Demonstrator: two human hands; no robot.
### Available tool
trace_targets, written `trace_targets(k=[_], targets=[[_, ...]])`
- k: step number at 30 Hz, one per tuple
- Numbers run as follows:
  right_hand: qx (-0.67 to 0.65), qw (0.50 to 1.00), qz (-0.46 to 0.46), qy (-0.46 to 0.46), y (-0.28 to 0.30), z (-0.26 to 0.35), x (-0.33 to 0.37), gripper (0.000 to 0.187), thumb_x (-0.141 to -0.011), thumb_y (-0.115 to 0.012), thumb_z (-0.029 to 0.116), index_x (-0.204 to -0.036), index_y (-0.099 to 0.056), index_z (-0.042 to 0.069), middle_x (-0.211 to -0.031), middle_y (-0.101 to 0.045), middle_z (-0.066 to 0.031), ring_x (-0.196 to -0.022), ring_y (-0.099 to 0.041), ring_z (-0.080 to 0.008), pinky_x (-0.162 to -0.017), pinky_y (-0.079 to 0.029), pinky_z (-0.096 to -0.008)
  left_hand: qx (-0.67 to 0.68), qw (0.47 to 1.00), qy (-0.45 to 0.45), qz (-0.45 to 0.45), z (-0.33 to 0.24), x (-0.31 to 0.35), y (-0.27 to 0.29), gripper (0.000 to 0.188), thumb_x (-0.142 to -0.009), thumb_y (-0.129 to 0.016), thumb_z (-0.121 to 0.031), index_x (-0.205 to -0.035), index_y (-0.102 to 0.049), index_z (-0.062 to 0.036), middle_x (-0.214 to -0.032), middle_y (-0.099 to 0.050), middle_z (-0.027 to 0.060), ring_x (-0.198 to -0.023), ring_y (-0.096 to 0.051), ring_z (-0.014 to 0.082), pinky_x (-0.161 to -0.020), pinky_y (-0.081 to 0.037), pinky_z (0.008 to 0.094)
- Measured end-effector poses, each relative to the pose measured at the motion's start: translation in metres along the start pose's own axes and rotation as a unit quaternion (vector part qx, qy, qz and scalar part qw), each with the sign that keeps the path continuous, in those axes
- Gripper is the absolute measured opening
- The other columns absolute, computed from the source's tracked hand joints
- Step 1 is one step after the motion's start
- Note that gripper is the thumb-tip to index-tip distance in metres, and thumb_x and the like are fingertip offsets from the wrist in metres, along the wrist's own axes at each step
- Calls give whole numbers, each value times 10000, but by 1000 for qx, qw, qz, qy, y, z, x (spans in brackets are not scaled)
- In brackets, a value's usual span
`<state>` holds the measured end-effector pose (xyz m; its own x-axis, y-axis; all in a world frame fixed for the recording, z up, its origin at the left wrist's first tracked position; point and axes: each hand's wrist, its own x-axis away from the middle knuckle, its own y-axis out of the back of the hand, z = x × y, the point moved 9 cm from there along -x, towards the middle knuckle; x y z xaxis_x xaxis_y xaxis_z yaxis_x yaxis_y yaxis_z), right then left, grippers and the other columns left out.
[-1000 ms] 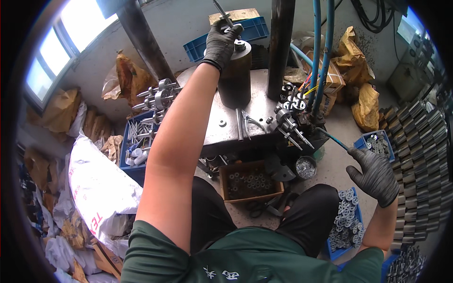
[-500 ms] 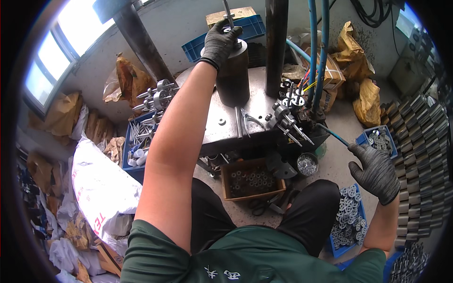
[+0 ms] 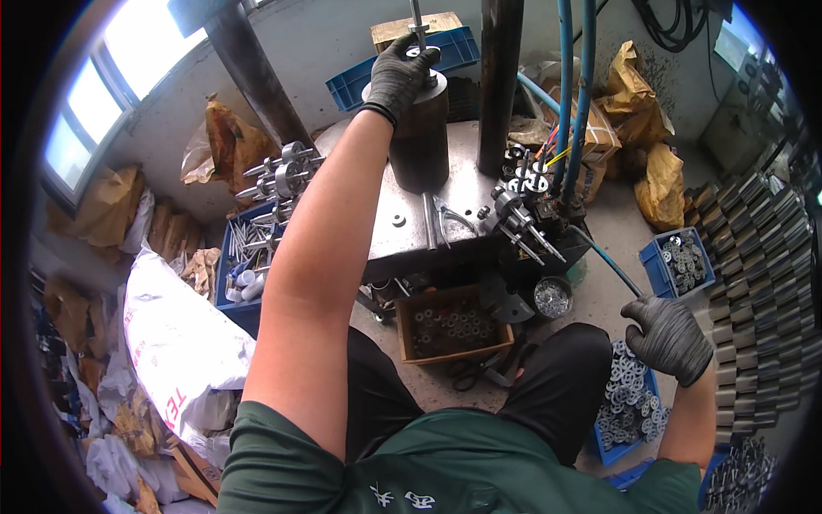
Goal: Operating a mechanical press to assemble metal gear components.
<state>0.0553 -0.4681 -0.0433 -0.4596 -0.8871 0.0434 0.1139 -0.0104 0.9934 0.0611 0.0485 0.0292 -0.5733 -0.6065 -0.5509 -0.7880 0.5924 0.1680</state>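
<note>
My left hand [image 3: 401, 81], in a dark grey knit glove, reaches up to the top of a thick upright steel cylinder [image 3: 419, 146]. Its fingers and thumb close around the lower part of an upright metal shaft [image 3: 416, 15] with a disc at its base; the exact grip is partly hidden by the glove. On the right, my gloved right hand [image 3: 675, 340] is closed over the end of a long blue-green lever [image 3: 610, 264], which slopes down from the machine. The cylinder stands on a steel worktable [image 3: 385, 206]. A loose metal ring, a short rod and pliers [image 3: 454, 221] lie in front of it.
Shafts with discs [image 3: 289, 176] crowd the table's left edge; more [image 3: 522, 218] lie at its right. Blue hoses [image 3: 565, 94] and a dark column [image 3: 498, 86] rise behind. A wooden box of rings [image 3: 454, 325] and blue bins [image 3: 678, 264] of parts sit on the floor.
My right hand has moved downward and slightly left with the lever's end, which now sits lower. My left hand stays at the shaft on the cylinder. The view has shifted slightly.
</note>
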Motion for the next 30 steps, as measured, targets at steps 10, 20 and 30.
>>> trace_targets(k=[10, 20, 30], targets=[[-45, 998, 2, -51, -53, -10, 36, 179, -793, -657, 189, -870, -725, 42, -831, -685, -193, -792, -683, -395, -753, -562, -468, -3, 1000, 5, 4, -4, 5, 0, 596, -849, -851, -276, -1360, -631, -62, -1022, -752, 125, -833, -723, 155, -749, -606, 292], [-62, 994, -66, -64, -26, -9, 31, 175, -787, -663, 182, -880, -712, 42, -850, -692, -202, -794, -686, -388, -743, -558, -466, -92, 995, 31, 18, -11, 7, -1, 570, -854, -839, -274, -1342, -629, -68, -1015, -725, 143, -758, -708, 153, -705, -607, 289], [-36, 993, -93, -57, -19, -10, 26, 177, -786, -663, 179, -885, -708, 40, -860, -695, -211, -785, -691, -387, -745, -553, -477, -26, 998, 50, 4, -7, 6, 0, 431, -842, -856, -214, -1201, -702, -33, -925, -740, 67, -756, -678, 128, -659, -583, 286]])
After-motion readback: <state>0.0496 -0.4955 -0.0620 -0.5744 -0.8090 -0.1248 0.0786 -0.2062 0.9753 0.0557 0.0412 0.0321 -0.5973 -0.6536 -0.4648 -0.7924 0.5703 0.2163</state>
